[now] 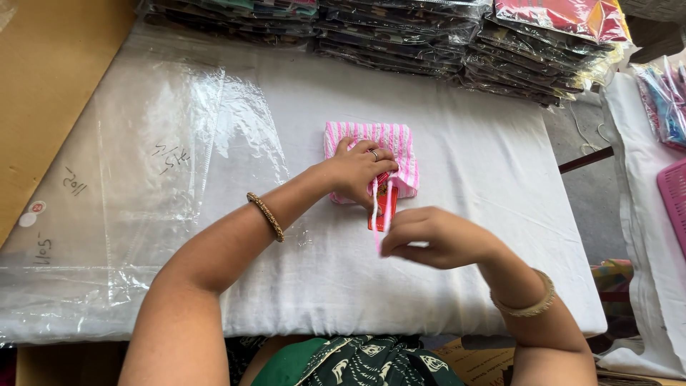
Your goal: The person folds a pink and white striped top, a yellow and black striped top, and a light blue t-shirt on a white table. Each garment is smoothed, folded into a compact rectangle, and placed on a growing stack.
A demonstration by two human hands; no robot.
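A folded pink-and-white striped cloth [389,140] lies on the white-covered table [457,186]. My left hand [355,173] presses down on its near part, a ring on one finger. A red card tag [384,206] sticks out from under that hand at the cloth's front edge. A thin white-pink string [375,207] runs from the cloth toward my right hand [427,237], whose fingers are pinched shut on the string's end just in front of the tag. Both wrists wear gold bangles.
A pile of clear plastic bags [143,164] covers the table's left part. Stacks of bagged folded garments [443,39] line the far edge. A cardboard sheet [43,78] stands at far left. A pink basket [675,200] and more bagged goods [664,100] sit at right.
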